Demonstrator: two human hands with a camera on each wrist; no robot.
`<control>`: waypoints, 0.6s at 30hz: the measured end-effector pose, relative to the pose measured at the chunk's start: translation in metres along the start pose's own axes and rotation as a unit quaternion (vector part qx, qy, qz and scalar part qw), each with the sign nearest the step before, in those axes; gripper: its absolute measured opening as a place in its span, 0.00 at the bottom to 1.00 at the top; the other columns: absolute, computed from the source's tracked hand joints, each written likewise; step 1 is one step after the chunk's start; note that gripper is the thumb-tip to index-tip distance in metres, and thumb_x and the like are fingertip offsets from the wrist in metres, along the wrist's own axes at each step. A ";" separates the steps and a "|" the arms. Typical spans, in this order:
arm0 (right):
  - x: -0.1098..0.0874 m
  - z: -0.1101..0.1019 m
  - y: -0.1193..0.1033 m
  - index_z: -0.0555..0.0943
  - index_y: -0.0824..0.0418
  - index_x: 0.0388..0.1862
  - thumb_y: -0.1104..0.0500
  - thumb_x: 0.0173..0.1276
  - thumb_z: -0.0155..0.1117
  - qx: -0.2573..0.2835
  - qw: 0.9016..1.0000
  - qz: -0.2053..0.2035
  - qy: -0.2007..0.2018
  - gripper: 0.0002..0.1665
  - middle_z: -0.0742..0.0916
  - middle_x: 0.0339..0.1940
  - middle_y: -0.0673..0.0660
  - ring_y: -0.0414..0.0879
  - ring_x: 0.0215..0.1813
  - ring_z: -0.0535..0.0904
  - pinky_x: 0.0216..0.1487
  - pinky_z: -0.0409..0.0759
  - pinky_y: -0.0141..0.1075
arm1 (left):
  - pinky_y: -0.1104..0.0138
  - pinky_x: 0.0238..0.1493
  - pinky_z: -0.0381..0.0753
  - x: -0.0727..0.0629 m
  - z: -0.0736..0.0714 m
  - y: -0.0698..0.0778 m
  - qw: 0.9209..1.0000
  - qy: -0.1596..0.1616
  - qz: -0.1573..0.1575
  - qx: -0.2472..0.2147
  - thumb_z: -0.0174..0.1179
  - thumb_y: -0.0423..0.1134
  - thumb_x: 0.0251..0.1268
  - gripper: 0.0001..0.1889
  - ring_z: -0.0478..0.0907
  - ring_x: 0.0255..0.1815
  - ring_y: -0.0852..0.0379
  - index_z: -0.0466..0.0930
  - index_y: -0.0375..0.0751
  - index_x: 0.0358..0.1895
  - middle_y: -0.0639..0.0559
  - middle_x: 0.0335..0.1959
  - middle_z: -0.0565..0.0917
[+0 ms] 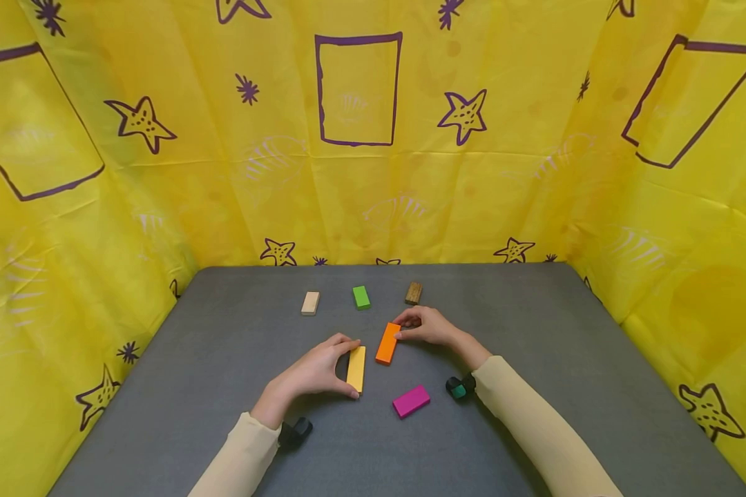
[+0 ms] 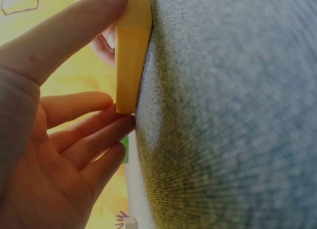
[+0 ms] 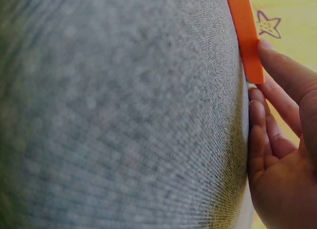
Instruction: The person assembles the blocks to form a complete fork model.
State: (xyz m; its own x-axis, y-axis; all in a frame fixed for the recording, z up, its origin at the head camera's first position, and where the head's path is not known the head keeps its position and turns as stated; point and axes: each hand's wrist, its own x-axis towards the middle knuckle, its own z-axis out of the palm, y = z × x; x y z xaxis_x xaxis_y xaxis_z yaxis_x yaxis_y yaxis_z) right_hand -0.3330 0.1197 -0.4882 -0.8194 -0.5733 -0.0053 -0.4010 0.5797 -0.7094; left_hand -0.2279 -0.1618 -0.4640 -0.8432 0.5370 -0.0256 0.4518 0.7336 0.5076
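My left hand [image 1: 313,369] grips a yellow block [image 1: 356,370] by its two ends, thumb at the near end and fingertips at the far one. In the left wrist view the yellow block [image 2: 132,65] lies along the grey tabletop, with the thumb on one part and the fingers at its end. To its right, an orange block [image 1: 388,344] lies slanted. My right hand [image 1: 431,326] pinches the orange block's far end, thumb on its right side. In the right wrist view the thumb meets the orange block [image 3: 250,45] near its end; the other fingers curl below.
Nearest on the grey table [image 1: 224,442] lies a magenta block [image 1: 412,401]. A pale wood block [image 1: 311,303], a green block [image 1: 361,297] and a brown block [image 1: 413,293] form a row at the back. Yellow patterned cloth [image 1: 360,193] walls the table's back and sides.
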 end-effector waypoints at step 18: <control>0.000 0.000 0.000 0.84 0.51 0.48 0.48 0.60 0.69 0.009 1.000 0.003 0.002 0.19 0.86 0.46 0.48 0.42 0.47 0.79 0.53 0.78 0.39 | 0.56 0.62 0.72 0.000 -0.002 -0.001 1.000 -0.004 -0.001 -0.014 0.73 0.62 0.39 0.50 0.71 0.58 0.55 0.66 0.43 0.68 0.52 0.59 0.72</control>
State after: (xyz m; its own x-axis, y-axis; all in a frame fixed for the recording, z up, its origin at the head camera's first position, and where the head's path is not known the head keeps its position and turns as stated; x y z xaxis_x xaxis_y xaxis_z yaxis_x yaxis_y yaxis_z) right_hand -0.3330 0.1198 -0.4887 -0.8235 -0.5673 -0.0061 -0.3886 0.5719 -0.7224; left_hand -0.2293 -0.1632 -0.4633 -0.8414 0.5394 -0.0334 0.4421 0.7225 0.5315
